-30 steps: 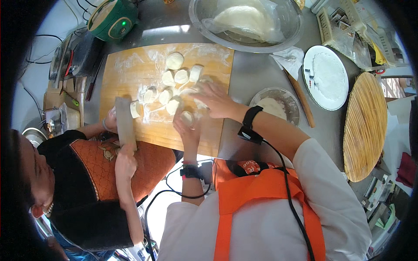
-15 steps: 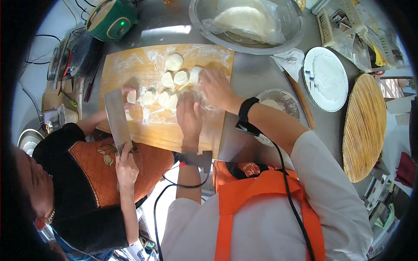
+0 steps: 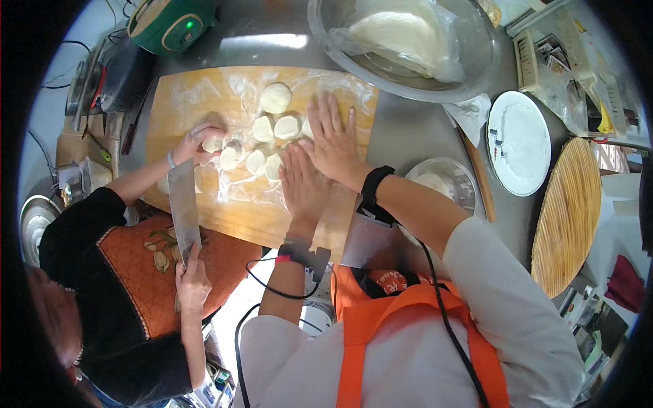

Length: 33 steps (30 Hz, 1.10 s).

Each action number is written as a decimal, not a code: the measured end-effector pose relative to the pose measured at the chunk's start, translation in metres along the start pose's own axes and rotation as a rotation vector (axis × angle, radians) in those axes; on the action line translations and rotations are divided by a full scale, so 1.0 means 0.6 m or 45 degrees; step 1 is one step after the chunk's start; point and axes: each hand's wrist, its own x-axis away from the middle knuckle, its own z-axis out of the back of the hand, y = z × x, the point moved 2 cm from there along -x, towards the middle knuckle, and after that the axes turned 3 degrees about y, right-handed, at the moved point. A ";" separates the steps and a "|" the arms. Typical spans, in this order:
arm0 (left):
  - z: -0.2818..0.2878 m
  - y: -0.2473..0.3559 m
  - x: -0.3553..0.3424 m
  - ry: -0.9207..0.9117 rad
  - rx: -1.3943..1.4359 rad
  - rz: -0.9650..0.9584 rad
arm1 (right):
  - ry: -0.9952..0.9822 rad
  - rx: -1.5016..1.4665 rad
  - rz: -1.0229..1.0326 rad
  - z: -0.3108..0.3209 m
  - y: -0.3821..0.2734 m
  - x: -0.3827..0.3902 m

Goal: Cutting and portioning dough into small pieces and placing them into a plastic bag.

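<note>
My left hand [image 3: 305, 183] lies flat on the floured wooden board [image 3: 183, 95], fingers extended, close beside a dough piece [image 3: 273, 166]. Just right of it, my right hand [image 3: 335, 141] is pressed palm down with fingers spread, partly covering another white dough piece [image 3: 307, 128]. Whatever is beneath both palms is hidden. A flattened round of dough [image 3: 276, 98] sits beyond, and several cut dough pieces [image 3: 262, 128] are grouped to the left. At the board's left side a co-worker's hand [image 3: 204, 140] touches a dough piece, while their other hand [image 3: 193, 285] grips a cleaver [image 3: 182, 204].
A large metal basin [image 3: 326, 44] with bagged dough stands behind the board. To the right are a flour bowl [image 3: 469, 187], a rolling pin [image 3: 479, 173], a white plate [image 3: 520, 143] and a round slatted mat [image 3: 566, 217]. A green cooker [image 3: 170, 34] stands far left.
My hands have come closer together and flattened onto the board, fingers now extended. The co-worker's hand has moved onto a dough piece. The view has shifted slightly.
</note>
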 end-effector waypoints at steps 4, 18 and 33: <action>0.044 -0.008 0.030 0.063 0.498 -0.051 | -0.042 0.065 0.051 -0.003 0.002 -0.007; 0.014 0.022 0.097 0.154 0.467 0.270 | -0.169 -0.128 0.605 0.032 0.019 0.093; 0.000 0.067 0.043 -0.001 0.020 0.010 | -0.198 -0.219 0.299 0.024 0.019 -0.058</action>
